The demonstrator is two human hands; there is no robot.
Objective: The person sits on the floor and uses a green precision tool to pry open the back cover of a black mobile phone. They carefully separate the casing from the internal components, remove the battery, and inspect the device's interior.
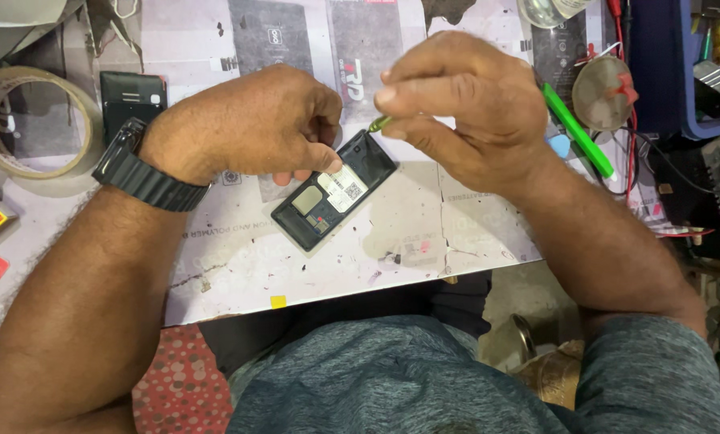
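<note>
A small black phone (332, 197) lies back-side up and open on the white work table (392, 241), its battery bay and a white label showing. My left hand (251, 124), a black watch on its wrist, grips the phone's upper left edge with thumb and fingers. My right hand (460, 100) pinches a thin green-handled screwdriver (378, 123), whose tip meets the phone's top corner.
A roll of clear tape (34, 120) and a black phone back cover (131, 100) lie at the left. A green pen-like tool (578, 133), a round solder spool (603, 92), red wires and a blue bin (697, 72) crowd the right.
</note>
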